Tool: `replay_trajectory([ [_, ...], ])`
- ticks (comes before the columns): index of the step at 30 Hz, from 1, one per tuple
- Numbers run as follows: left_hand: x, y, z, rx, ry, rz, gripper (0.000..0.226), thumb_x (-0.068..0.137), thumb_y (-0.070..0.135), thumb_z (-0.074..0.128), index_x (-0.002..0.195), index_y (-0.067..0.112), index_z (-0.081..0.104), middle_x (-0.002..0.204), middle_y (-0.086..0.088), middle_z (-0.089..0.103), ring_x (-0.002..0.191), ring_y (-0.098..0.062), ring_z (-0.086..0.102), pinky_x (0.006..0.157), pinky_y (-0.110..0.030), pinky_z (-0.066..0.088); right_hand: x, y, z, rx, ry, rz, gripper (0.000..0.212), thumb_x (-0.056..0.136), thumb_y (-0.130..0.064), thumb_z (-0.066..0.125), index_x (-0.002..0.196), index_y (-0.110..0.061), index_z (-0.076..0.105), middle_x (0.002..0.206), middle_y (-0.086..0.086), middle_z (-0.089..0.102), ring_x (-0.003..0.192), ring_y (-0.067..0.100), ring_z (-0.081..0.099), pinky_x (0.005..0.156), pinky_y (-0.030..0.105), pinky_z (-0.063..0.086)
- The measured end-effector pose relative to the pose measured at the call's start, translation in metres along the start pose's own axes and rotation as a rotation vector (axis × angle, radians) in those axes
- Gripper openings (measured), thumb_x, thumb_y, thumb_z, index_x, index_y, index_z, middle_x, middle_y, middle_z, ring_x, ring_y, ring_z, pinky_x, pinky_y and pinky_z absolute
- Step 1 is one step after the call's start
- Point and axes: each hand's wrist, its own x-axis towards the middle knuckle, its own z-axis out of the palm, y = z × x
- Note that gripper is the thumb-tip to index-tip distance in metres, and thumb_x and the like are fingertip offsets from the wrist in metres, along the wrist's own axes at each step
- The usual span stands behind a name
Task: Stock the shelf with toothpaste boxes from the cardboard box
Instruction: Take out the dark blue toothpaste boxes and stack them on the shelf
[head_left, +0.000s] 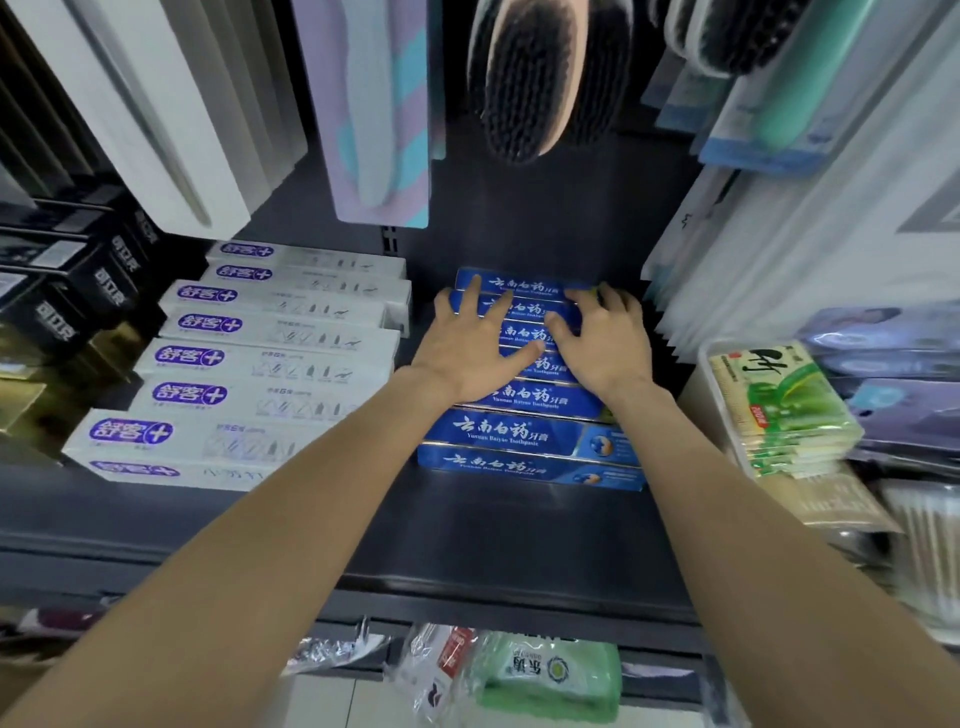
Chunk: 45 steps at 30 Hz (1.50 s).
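Left hand (470, 353): spread flat, palm down, fingers straight, pressing on the row of blue toothpaste boxes (530, 436); it grips nothing.
Right hand (602, 343): also palm down on the same row, fingers bent slightly and splayed, fingertips touching the box tops; nothing is held in it.
Blue toothpaste boxes: lying flat side by side in one row that runs from the back of the dark shelf (493, 530) toward its front edge; the two nearest boxes lie uncovered in front of the hands.
Shelf: a bare strip lies between the nearest blue box and the front edge.
White toothpaste boxes (249, 364): stacked in a stepped row just left of the blue row, purple logos facing up.
Black boxes (67, 291): at the shelf's left end, beyond the white ones.
Green packets (789, 410): in a clear tray at the shelf's right end.
Brush (540, 73): hanging above the back of the shelf, bristles facing out.
Cardboard box: not in view.
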Motion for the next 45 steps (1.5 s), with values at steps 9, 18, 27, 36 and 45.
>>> replay_trajectory([
  [9, 0.003, -0.001, 0.002, 0.064, 0.022, 0.013, 0.078, 0.091, 0.065, 0.029, 0.152, 0.023, 0.006, 0.159, -0.013, -0.003, 0.143, -0.040, -0.001, 0.117, -0.045, 0.007, -0.002, -0.003, 0.003, -0.118, 0.002, 0.009, 0.049, 0.098, -0.042, 0.035, 0.141, -0.020, 0.041, 0.141, 0.027, 0.037, 0.124, 0.041, 0.040, 0.108, 0.044, 0.026],
  [18, -0.010, 0.005, -0.007, 0.189, 0.179, 0.024, 0.068, 0.095, 0.058, 0.025, 0.151, 0.021, 0.016, 0.159, -0.012, 0.003, 0.144, -0.040, 0.003, 0.116, -0.045, 0.012, -0.045, -0.010, -0.017, 0.010, 0.010, 0.099, 0.060, 0.097, -0.048, 0.037, 0.147, -0.019, 0.025, 0.156, 0.023, 0.003, 0.142, 0.041, 0.010, 0.114, 0.049, 0.014],
  [27, -0.090, -0.008, -0.001, 0.142, -0.050, 0.072, 0.110, 0.066, 0.085, 0.036, 0.151, 0.027, -0.002, 0.160, -0.006, -0.006, 0.144, -0.031, 0.014, 0.117, -0.043, 0.015, -0.099, 0.000, -0.020, 0.246, -0.042, 0.253, 0.060, 0.096, -0.050, 0.038, 0.148, -0.027, 0.023, 0.157, 0.013, 0.014, 0.137, 0.032, 0.031, 0.098, 0.042, 0.039],
  [36, -0.082, -0.006, 0.004, 0.300, -0.083, 0.111, 0.119, 0.069, 0.083, 0.039, 0.149, 0.011, -0.012, 0.155, -0.022, -0.017, 0.135, -0.032, 0.032, 0.113, -0.039, 0.019, -0.094, -0.001, -0.018, 0.180, -0.018, 0.161, 0.061, 0.095, -0.050, 0.041, 0.147, -0.020, 0.028, 0.147, 0.015, 0.031, 0.118, 0.035, 0.050, 0.092, 0.041, 0.044],
  [45, -0.081, -0.007, 0.004, 0.291, -0.060, 0.100, 0.121, 0.066, 0.085, 0.040, 0.150, 0.012, -0.008, 0.156, -0.021, -0.013, 0.134, -0.033, 0.035, 0.112, -0.038, 0.024, -0.092, 0.004, -0.012, 0.242, 0.013, 0.133, 0.057, 0.094, -0.050, 0.043, 0.141, -0.021, 0.033, 0.143, 0.012, 0.033, 0.114, 0.030, 0.052, 0.082, 0.040, 0.049],
])
